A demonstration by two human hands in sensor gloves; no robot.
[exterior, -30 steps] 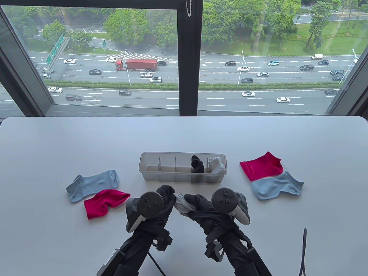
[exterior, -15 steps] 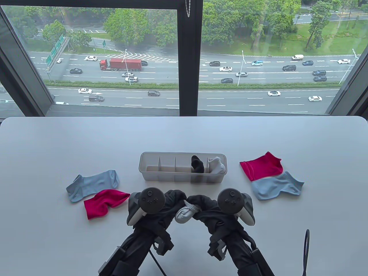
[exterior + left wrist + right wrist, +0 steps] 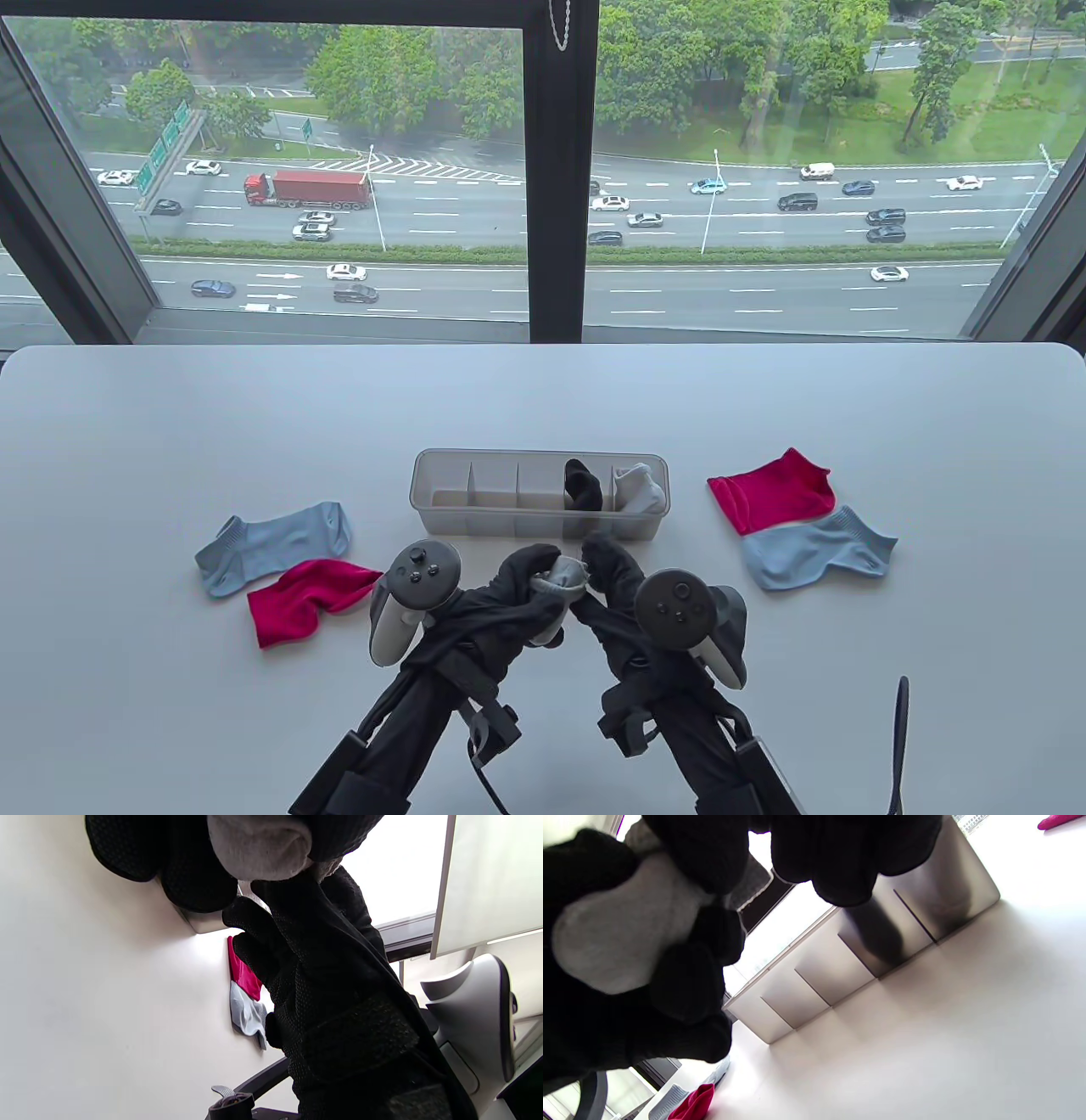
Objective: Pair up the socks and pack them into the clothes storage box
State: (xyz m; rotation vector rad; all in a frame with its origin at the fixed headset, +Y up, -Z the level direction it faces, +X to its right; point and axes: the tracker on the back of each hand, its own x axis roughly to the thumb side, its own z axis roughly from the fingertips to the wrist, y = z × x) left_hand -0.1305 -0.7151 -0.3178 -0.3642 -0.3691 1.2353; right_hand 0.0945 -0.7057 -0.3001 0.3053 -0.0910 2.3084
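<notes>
- My left hand (image 3: pixel 522 586) and right hand (image 3: pixel 612 567) both grip the rolled grey sock bundle (image 3: pixel 563 576), fingers curled round it — held above the table (image 3: pixel 170 424), just in front of the storage box (image 3: pixel 441 518).
- Black socks (image 3: pixel 582 486) and light grey socks (image 3: pixel 638 488) fill its two rightmost compartments.
</notes>
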